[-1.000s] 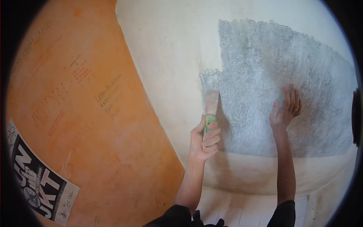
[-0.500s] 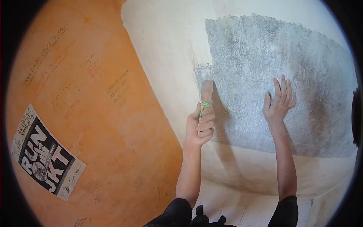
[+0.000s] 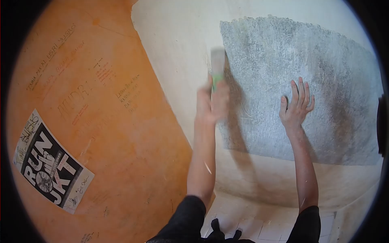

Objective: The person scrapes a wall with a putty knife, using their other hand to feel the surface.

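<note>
My left hand (image 3: 212, 101), slightly smeared by motion, is closed around the green handle of a scraper (image 3: 218, 60). The flat blade points up and lies over the white wall (image 3: 178, 44), right along the left edge of a rough grey patch (image 3: 267, 56). Fingers spread, my right hand (image 3: 296, 107) rests open against that grey surface, to the right of the scraper. A thin pale flake (image 3: 208, 167) shows in front of my left forearm.
An orange wall (image 3: 133, 162) with handwriting meets the white wall at the left. On it hangs a black-and-white poster (image 3: 50, 170). Below are a pale tiled floor (image 3: 275, 231) and my dark-shod feet (image 3: 216, 224). A dark object (image 3: 381, 125) stands at the right edge.
My left hand has moved up with the scraper along the grey patch's left edge. The small grey strip by the blade is now covered by my hand. My right hand stays nearly in place.
</note>
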`<action>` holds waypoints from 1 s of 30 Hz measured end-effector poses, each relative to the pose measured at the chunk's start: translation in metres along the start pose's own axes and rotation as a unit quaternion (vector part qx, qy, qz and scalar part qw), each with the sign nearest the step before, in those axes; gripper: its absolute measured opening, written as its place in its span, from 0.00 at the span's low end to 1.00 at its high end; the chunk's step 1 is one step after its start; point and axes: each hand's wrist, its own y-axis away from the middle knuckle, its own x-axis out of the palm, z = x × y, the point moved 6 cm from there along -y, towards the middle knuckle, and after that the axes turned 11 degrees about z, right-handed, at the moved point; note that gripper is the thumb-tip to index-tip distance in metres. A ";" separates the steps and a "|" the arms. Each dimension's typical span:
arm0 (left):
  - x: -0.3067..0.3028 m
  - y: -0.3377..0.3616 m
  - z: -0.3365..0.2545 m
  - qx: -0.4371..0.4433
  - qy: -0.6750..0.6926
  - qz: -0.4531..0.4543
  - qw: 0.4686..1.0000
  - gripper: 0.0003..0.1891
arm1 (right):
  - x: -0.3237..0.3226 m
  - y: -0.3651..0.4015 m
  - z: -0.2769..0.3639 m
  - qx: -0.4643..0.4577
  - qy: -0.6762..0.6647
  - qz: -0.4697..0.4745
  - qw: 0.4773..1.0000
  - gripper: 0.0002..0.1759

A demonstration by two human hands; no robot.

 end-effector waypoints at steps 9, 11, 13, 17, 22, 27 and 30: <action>-0.038 0.062 0.049 0.019 0.021 -0.065 0.997 0.22 | 0.000 0.002 -0.004 -0.011 -0.012 -0.010 1.000 0.27; -0.043 0.067 0.055 0.016 0.035 -0.074 0.997 0.23 | -0.002 0.005 -0.004 -0.014 -0.009 -0.008 1.000 0.27; -0.032 0.056 0.042 0.012 0.041 -0.069 0.997 0.23 | 0.000 0.002 -0.002 -0.011 0.008 -0.021 1.000 0.27; 0.005 0.033 0.021 -0.030 0.050 -0.049 0.997 0.23 | 0.000 0.001 0.000 0.004 -0.001 -0.010 1.000 0.27; -0.044 0.069 0.053 -0.014 0.026 -0.051 0.998 0.23 | 0.000 0.003 -0.001 0.006 0.008 -0.001 1.000 0.27; -0.003 -0.013 -0.001 -0.008 -0.030 -0.039 0.999 0.25 | 0.002 0.004 0.001 0.002 0.013 -0.003 1.000 0.27; 0.033 -0.040 -0.009 0.015 -0.079 -0.011 0.997 0.25 | 0.004 0.003 -0.004 0.005 0.012 -0.014 1.000 0.27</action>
